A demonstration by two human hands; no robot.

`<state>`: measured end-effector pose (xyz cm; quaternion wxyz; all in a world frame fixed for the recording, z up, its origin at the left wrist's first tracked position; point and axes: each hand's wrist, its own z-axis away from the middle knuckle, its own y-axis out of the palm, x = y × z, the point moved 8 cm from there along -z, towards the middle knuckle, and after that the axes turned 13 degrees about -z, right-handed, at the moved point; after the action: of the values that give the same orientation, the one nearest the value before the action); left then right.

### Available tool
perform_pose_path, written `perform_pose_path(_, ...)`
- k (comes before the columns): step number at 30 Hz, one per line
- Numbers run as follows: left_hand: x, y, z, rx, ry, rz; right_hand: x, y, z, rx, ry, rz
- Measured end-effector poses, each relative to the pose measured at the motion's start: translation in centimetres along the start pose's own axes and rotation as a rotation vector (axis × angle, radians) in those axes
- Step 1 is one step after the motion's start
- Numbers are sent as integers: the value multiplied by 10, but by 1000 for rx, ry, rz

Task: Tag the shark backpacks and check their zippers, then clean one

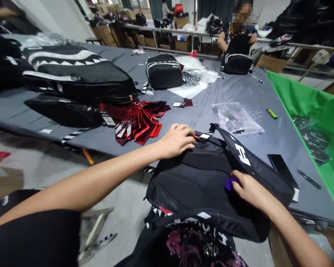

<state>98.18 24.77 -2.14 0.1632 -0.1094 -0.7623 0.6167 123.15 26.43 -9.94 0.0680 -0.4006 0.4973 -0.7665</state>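
A black backpack [195,181] lies tilted across the table's front edge and my lap, its padded side facing up. My left hand [178,141] has its fingers curled over the backpack's top edge, beside the black-and-white striped loop [206,135]. Pinched in my right hand [246,187] is a small purple cloth [231,183], held against the padded side. Next to it runs a wide black shoulder strap [236,148] with white lettering. The far ends of my left fingers are partly hidden behind the edge.
Red hang tags [140,122] lie in a bunch left of my left hand. Stacked black backpacks [80,74] stand beyond. A clear plastic bag [237,118], a black phone-like slab [282,170] and small snips [308,179] lie rightward. Across the table, a co-worker [238,26] handles another backpack [236,59].
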Motion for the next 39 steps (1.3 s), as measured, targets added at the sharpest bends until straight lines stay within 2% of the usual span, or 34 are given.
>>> perform_pose_path(1, -1, 1, -12, -8, -7, -5, 18, -1, -10, 28, -39, -24)
perform_pose_path(3, 2, 9, -35, 29, -35, -9, 53, -9, -35, -24, -136, -9)
perform_pose_path(5, 6, 28, -53, 171, -47, 14, 76, -15, -61, -87, -219, 32)
perform_pose_path(8, 11, 59, -65, 416, -31, 58, 82, -6, -89, -42, -275, 10)
perform_pose_path(11, 16, 78, -68, 504, -38, 55, 76, 6, -91, -17, -302, -32)
perform_pose_path(13, 17, 84, -67, 465, -39, 1, 76, 13, -82, -4, -363, 8)
perform_pose_path(16, 14, 86, -64, 341, -9, -57, 80, 22, -72, 48, -446, 104)
perform_pose_path(21, 4, 84, -56, 240, 16, -61, 78, 26, -85, 176, -421, 134)
perform_pose_path(27, -11, 89, -58, 289, -59, -71, 75, 32, -92, 310, -360, 128)
perform_pose_path(30, -14, 90, -60, 268, -80, -95, 75, 34, -93, 354, -359, 158)
perform_pose_path(39, -14, 86, -58, 212, -97, -86, 73, 34, -105, 403, -295, 349)
